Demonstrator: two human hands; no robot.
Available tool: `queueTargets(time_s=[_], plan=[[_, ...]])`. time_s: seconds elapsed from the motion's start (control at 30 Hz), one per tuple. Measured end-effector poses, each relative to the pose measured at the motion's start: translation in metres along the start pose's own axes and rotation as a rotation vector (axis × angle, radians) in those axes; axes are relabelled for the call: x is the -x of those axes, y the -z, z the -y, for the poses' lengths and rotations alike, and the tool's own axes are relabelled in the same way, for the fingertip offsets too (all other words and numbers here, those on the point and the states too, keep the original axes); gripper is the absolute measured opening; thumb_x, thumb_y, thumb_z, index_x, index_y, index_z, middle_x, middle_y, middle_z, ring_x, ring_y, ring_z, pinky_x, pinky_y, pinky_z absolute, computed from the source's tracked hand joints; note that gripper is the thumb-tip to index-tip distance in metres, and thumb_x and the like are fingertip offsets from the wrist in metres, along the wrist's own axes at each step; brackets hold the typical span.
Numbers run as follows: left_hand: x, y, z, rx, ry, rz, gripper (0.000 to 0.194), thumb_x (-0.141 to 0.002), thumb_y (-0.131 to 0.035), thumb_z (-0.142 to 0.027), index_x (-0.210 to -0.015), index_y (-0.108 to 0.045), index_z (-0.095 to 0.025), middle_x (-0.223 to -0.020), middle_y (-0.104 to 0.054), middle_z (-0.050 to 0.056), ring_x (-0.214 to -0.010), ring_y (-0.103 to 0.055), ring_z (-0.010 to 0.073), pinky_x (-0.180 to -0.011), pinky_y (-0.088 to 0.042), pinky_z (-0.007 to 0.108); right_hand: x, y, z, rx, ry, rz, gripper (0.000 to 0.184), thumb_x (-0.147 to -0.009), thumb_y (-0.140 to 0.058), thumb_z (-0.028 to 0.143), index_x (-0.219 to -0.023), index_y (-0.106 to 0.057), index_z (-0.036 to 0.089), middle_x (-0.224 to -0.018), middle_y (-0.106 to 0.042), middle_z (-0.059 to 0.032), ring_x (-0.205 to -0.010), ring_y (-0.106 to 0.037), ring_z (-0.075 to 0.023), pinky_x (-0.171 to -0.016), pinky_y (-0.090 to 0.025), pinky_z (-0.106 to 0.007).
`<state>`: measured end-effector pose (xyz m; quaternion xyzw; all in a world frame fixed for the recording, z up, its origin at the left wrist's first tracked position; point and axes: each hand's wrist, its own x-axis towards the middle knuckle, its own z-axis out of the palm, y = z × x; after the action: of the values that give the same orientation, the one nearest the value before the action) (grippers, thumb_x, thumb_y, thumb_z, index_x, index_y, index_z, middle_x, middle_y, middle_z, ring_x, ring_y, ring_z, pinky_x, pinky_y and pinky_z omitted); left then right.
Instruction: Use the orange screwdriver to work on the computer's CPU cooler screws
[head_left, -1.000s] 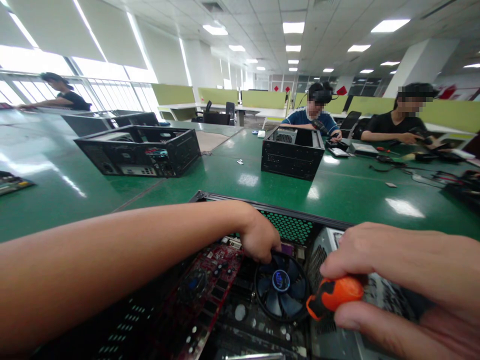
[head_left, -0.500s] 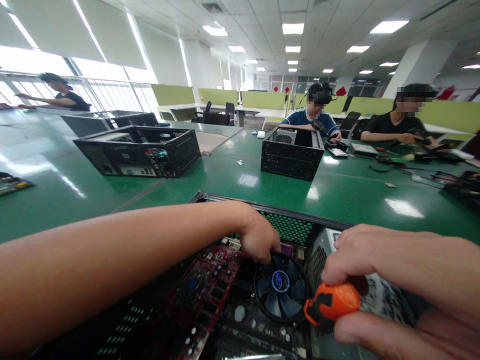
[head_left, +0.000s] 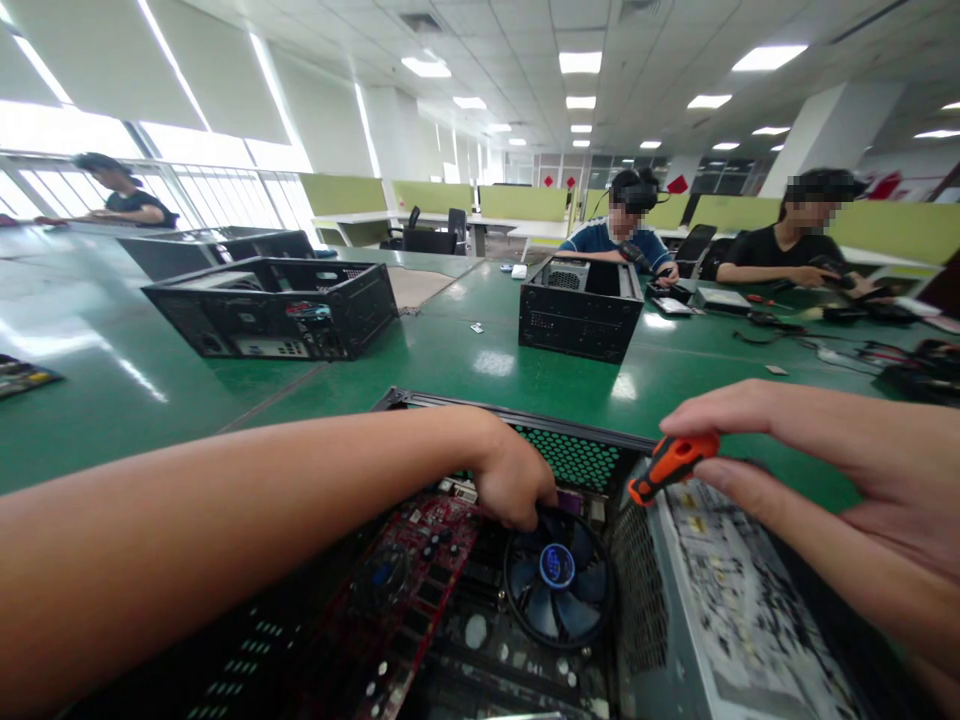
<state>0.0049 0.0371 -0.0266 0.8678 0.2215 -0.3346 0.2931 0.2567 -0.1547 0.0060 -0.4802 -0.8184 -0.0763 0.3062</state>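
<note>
In the open computer case [head_left: 495,408] in front of me, my left hand [head_left: 517,480] reaches down to the CPU cooler fan [head_left: 556,590]. Its fingers are curled at the fan's upper-left rim, their tips partly hidden. A red graphics card [head_left: 409,590] lies left of the fan, under my forearm. Between thumb and fingers, my right hand [head_left: 795,470] pinches a screwdriver [head_left: 675,465] by its orange and black handle; its shaft is not visible. The screwdriver is above the power supply [head_left: 742,600], on the case's right side.
Two more black cases, one at left [head_left: 277,310] and one near the middle [head_left: 577,310], stand on the green table [head_left: 450,370]. Cables [head_left: 892,350] and parts lie at right. A circuit board [head_left: 26,375] is at far left. Several people work across the table.
My right hand has lifted the screwdriver up and away from the fan's right side, tilting its handle. My left hand stays at the fan's rim.
</note>
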Motion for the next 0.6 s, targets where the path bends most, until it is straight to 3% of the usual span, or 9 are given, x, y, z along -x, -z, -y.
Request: queueTargets(time_s=[0.13,0.2,0.3,0.43,0.6], plan=[[-0.001,0.001,-0.001,-0.061,0.021,0.014,0.028,-0.076,-0.080,-0.025,-0.100,-0.094,-0.030,-0.099,-0.094,0.005,-0.105,-0.085,0.0354,-0.097,-0.066,0.041,-0.010,-0.006,-0.004,0.010,0.079,-0.032,0.022,-0.128,-0.068,0.032,-0.136,-0.082,0.048,-0.117,-0.100,0.0144,-0.084,-0.098,-0.0150,-0.058,-0.070,-0.018],[-0.001,0.001,-0.001,-0.077,0.025,0.015,0.030,-0.077,-0.080,-0.025,-0.103,-0.094,-0.030,-0.101,-0.095,0.005,-0.106,-0.085,0.0359,-0.098,-0.066,0.042,-0.014,-0.008,-0.003,-0.014,0.110,-0.014,0.024,-0.126,-0.070,0.028,-0.136,-0.082,0.046,-0.118,-0.100,0.0147,-0.086,-0.098,-0.0119,-0.057,-0.068,-0.012],[-0.001,0.000,0.001,-0.081,0.022,0.022,0.031,-0.077,-0.079,-0.025,-0.103,-0.094,-0.029,-0.102,-0.095,0.006,-0.108,-0.086,0.0363,-0.099,-0.066,0.042,-0.017,-0.010,-0.003,-0.032,0.125,0.002,0.023,-0.124,-0.071,0.027,-0.135,-0.083,0.044,-0.119,-0.101,0.0138,-0.088,-0.098,-0.0120,-0.064,-0.071,-0.013],[-0.001,-0.001,0.004,-0.044,0.017,-0.012,0.028,-0.075,-0.081,-0.024,-0.100,-0.094,-0.029,-0.101,-0.095,0.006,-0.106,-0.086,0.0364,-0.098,-0.066,0.042,-0.018,-0.010,-0.004,-0.075,0.129,0.029,0.025,-0.122,-0.075,0.024,-0.134,-0.085,0.043,-0.117,-0.101,0.0125,-0.085,-0.098,-0.0136,-0.059,-0.070,-0.014],[-0.001,-0.002,0.005,-0.055,0.025,0.002,0.031,-0.075,-0.080,-0.025,-0.102,-0.095,-0.029,-0.104,-0.096,0.007,-0.107,-0.086,0.0373,-0.099,-0.067,0.044,-0.021,-0.008,-0.006,-0.010,0.148,0.009,0.024,-0.124,-0.070,0.026,-0.134,-0.082,0.045,-0.117,-0.101,0.0139,-0.087,-0.099,-0.0130,-0.064,-0.073,-0.015]])
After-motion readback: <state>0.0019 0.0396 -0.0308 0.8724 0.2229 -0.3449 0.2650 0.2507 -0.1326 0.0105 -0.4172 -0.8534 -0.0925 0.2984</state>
